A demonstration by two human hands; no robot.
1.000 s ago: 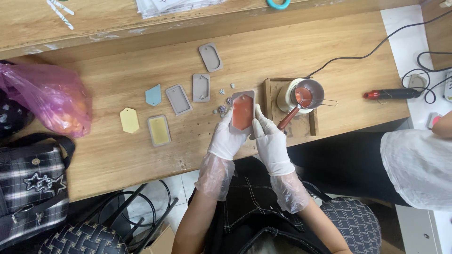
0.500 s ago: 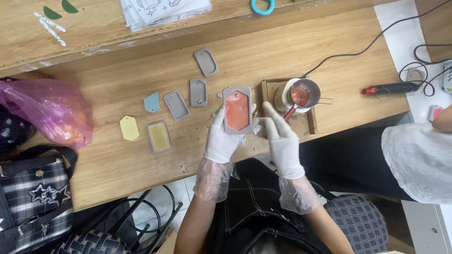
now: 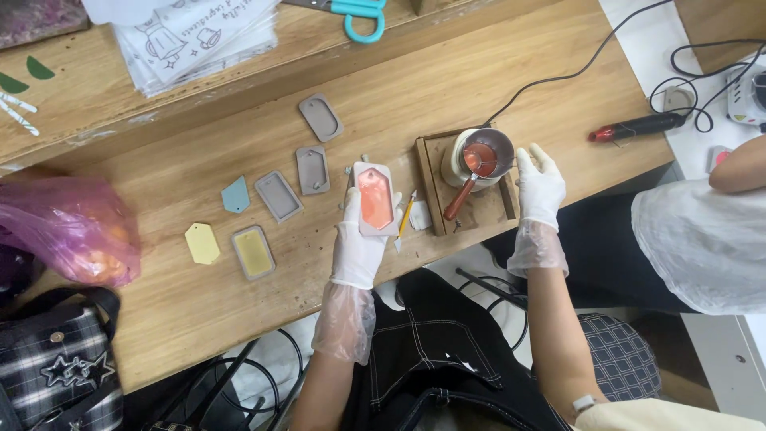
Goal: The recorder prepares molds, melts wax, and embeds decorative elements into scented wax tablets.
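Two moulds are poured: the yellow mould on the table, and the orange-filled mould gripped in the left hand. Three grey moulds lie unfilled. The right hand hovers open beside the pot.

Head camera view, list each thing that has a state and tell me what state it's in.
Left hand: gloved, holding the filled mould.
Right hand: gloved, open, empty, beside the wooden tray.
Filled mould: holds orange-pink fill.
Melting pot: holds reddish liquid, upright on the wooden tray.
Yellow mould: filled.
Three grey moulds: empty, flat on the table.
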